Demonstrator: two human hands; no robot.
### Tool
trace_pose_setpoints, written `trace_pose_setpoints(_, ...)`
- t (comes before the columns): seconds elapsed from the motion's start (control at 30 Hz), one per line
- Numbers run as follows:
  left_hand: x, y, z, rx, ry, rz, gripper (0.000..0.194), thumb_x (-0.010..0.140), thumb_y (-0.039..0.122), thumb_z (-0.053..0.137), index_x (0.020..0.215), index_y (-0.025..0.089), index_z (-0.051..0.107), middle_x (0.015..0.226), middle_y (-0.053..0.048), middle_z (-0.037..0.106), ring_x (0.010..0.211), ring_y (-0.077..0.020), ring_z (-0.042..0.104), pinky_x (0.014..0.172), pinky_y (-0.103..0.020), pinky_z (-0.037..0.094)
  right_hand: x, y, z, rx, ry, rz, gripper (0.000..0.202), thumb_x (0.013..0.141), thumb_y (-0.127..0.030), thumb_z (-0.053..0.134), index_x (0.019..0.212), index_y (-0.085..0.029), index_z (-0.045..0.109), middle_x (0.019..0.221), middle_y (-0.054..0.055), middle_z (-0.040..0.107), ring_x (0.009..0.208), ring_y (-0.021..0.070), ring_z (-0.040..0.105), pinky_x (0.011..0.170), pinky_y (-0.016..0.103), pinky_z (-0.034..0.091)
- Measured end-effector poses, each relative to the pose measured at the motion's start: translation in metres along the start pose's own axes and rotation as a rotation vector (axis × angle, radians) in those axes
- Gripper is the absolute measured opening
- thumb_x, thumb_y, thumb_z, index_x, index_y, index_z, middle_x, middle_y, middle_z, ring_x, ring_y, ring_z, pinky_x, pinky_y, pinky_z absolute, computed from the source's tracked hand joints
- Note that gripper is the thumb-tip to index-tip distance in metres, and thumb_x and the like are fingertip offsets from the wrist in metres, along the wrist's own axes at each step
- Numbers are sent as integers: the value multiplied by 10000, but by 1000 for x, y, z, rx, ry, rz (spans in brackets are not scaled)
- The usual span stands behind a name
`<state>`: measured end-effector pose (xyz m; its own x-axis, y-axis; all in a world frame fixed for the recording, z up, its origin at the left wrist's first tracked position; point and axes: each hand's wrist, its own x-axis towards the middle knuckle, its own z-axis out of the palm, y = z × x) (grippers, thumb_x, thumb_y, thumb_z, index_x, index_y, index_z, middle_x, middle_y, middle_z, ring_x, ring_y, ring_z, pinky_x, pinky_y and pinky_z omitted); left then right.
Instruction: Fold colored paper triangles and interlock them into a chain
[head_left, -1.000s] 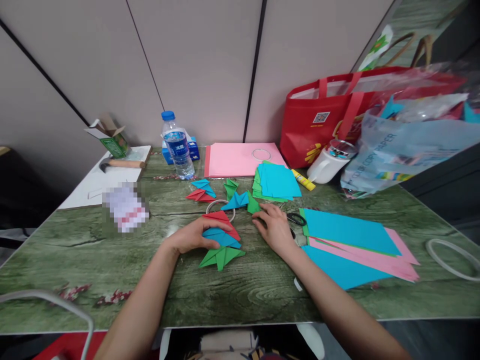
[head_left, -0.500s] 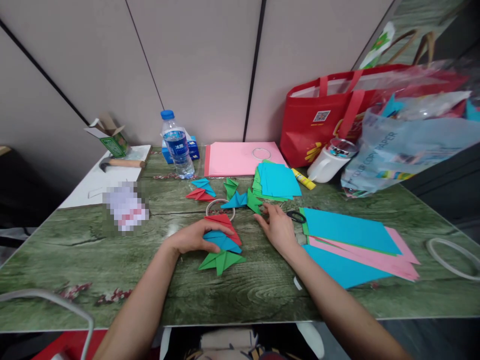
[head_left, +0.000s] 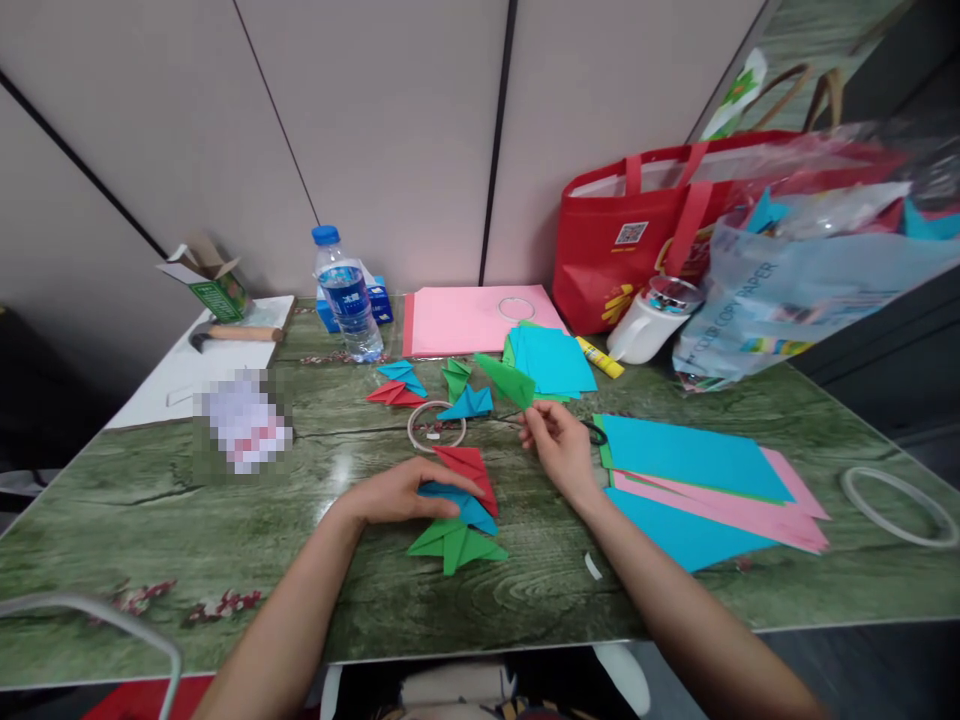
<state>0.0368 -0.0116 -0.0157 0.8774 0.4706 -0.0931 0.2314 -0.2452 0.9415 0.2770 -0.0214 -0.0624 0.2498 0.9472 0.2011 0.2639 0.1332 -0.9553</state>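
My left hand (head_left: pixel 397 493) lies flat on a joined group of folded paper pieces: a red one (head_left: pixel 471 468), a blue one (head_left: pixel 463 503) and a green one (head_left: pixel 454 542) at the near middle of the table. My right hand (head_left: pixel 559 448) is raised a little above the table and pinches a folded green paper piece (head_left: pixel 508 381) by its lower tip. A clear ring (head_left: pixel 435 427) lies just beyond the group. Loose folded pieces lie behind it: blue (head_left: pixel 466 404), green (head_left: pixel 454 376), and a red and blue pair (head_left: pixel 397 384).
Large blue and pink sheets (head_left: pixel 705 482) lie to the right, with black scissors (head_left: pixel 596 433) at their edge. Small blue and green squares (head_left: pixel 551 362), a pink sheet (head_left: pixel 469 318), a water bottle (head_left: pixel 342 295), a glue stick (head_left: pixel 598 357), a white mug (head_left: pixel 649 324) and a red bag (head_left: pixel 637 235) stand behind.
My right hand has taken a folded green piece off the table and lifted it. My left hand has stayed on the joined pieces. The view has shifted slightly.
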Motion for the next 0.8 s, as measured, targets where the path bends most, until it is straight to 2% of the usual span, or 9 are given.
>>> trace_pose_setpoints(0.07, -5, 2, -4, 17, 25, -14, 309, 841, 278, 593, 1144, 278, 650, 1156, -52, 666, 1042, -215, 621, 882, -305, 465, 0, -2, 1, 114, -20, 19, 300, 822, -474, 537, 851, -176, 554, 600, -33, 535, 476, 110, 502, 458, 222, 406)
trace_pose_setpoints(0.17, -9, -3, -11, 41, 160, -80, 260, 816, 280, 614, 1063, 246, 689, 1108, -63, 685, 1001, -222, 633, 839, -313, 478, 3, -1, 1, 254, 0, 69, 327, 798, -506, 567, 746, -185, 531, 532, -69, 455, 435, 77, 443, 434, 195, 357)
trace_pose_setpoints(0.23, -7, -14, -12, 113, 398, -125, 190, 812, 261, 606, 958, 196, 708, 974, -74, 713, 861, -211, 652, 756, -314, 492, 5, 1, 0, 363, 13, 130, 350, 779, -515, 589, 687, -193, 488, 520, -78, 423, 428, 65, 416, 415, 183, 329)
trace_pose_setpoints(0.3, -3, -27, -12, 353, 616, -165, 194, 778, 166, 612, 955, 171, 692, 911, -77, 697, 804, -207, 620, 737, -332, 477, 6, 3, 1, 416, -1, 186, 369, 747, -522, 617, 662, -197, 465, 502, -87, 389, 414, 61, 386, 387, 175, 295)
trace_pose_setpoints(0.4, 1, -43, -12, 643, 612, -123, 200, 761, 88, 596, 919, 173, 686, 948, -87, 667, 898, -232, 555, 821, -384, 437, 6, 4, 2, 385, -81, 243, 388, 698, -536, 644, 645, -196, 467, 481, -91, 365, 397, 60, 357, 359, 175, 249)
trace_pose_setpoints(0.47, 2, -47, -12, 740, 580, -103, 135, 802, 110, 557, 812, 171, 677, 864, -86, 644, 876, -232, 517, 797, -378, 433, 5, 5, 3, 337, -117, 260, 394, 680, -545, 644, 631, -195, 470, 464, -91, 356, 386, 63, 343, 351, 180, 229)
trace_pose_setpoints(0.53, 1, -47, -13, 779, 613, -85, 163, 833, 128, 511, 746, 169, 643, 795, -82, 611, 848, -231, 492, 769, -368, 432, 4, 7, 3, 252, -118, 246, 394, 699, -552, 608, 612, -197, 460, 445, -90, 345, 377, 69, 334, 353, 188, 220)
trace_pose_setpoints(0.67, 1, -36, -12, 636, 809, -52, 117, 843, 155, 482, 810, 172, 592, 823, -61, 600, 834, -208, 519, 759, -341, 436, 3, 11, 2, 50, -117, 168, 353, 779, -499, 521, 609, -191, 499, 422, -71, 372, 383, 92, 348, 384, 212, 244)
trace_pose_setpoints(0.8, 4, -22, -8, 159, 932, -52, 127, 848, 295, 518, 864, 176, 559, 801, -33, 643, 720, -168, 572, 684, -289, 452, 1, 10, -1, -296, -167, -117, 286, 871, -314, 396, 851, -154, 632, 639, 26, 582, 603, 169, 546, 589, 273, 430)
